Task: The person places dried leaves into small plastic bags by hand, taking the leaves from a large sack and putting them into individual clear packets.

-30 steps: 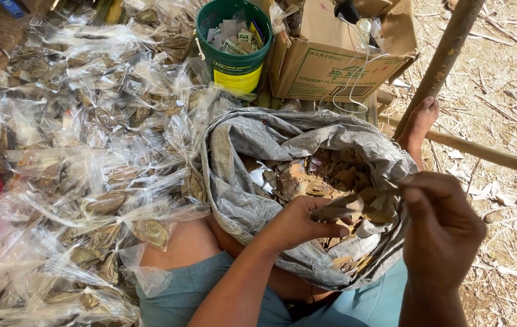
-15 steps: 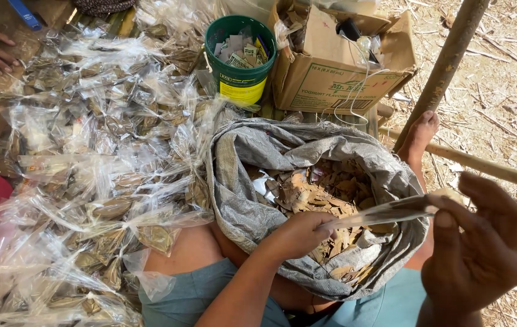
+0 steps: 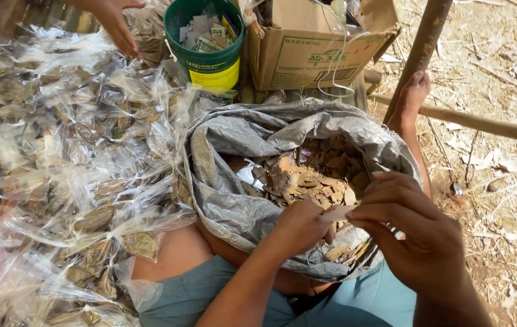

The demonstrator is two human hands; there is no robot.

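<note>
Over the grey sack (image 3: 234,181) of dry leaves (image 3: 313,175) on the person's lap, both hands pinch one pale leaf (image 3: 338,212): left hand (image 3: 300,227) closed on its near end, right hand (image 3: 410,230) gripping the other. Clear packets (image 3: 70,151) lie beside the sack.

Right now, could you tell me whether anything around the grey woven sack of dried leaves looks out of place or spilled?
Nothing stands out. The grey woven sack sits open with its dried brown leaves inside; the left hand and right hand hold a pale strip above it.

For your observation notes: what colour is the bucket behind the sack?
Green bucket with a yellow label; head view.
</note>
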